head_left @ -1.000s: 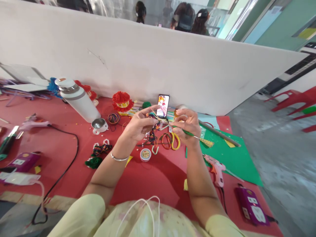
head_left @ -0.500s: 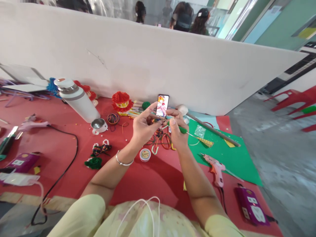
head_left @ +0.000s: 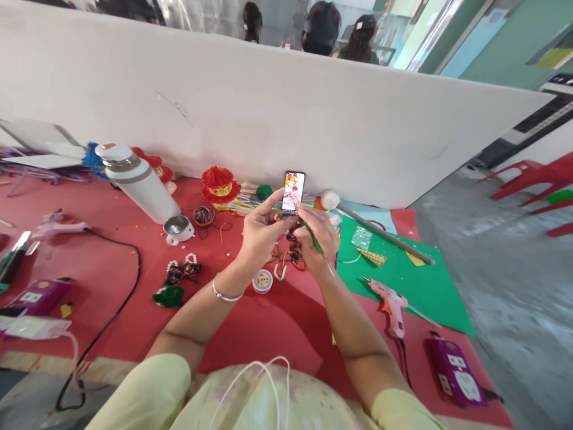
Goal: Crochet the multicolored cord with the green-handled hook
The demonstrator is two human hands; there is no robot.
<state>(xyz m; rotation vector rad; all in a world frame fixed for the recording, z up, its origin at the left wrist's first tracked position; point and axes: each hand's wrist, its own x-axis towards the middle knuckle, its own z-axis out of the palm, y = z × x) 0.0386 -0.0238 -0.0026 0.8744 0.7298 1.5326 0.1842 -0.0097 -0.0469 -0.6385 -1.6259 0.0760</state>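
Observation:
My left hand (head_left: 258, 234) pinches a small dark multicoloured piece of crochet (head_left: 293, 246), part of which hangs down between my hands. In my right hand (head_left: 323, 234) is a crochet hook (head_left: 316, 242) with a green handle, its thin metal shaft pointing back toward my wrist. The fingertips of both hands meet at the yarn work, and the hook's working end is hidden among them. Just beyond my fingers, a phone (head_left: 293, 190) leans upright with a picture lit on its screen. A multicoloured yarn ball (head_left: 204, 216) lies to the left.
A white bottle (head_left: 142, 188) and a metal-lined cup (head_left: 178, 229) stand left. Near my left wrist sits a small round tub (head_left: 262, 280). A pink glue gun (head_left: 393, 306) lies right, by a purple power box (head_left: 457, 371). A white panel (head_left: 268, 113) rises behind.
My right hand has turned and closed further over the hook, whose shaft swung from pointing right to pointing down toward my wrist. More of the crochet piece now shows below my fingers.

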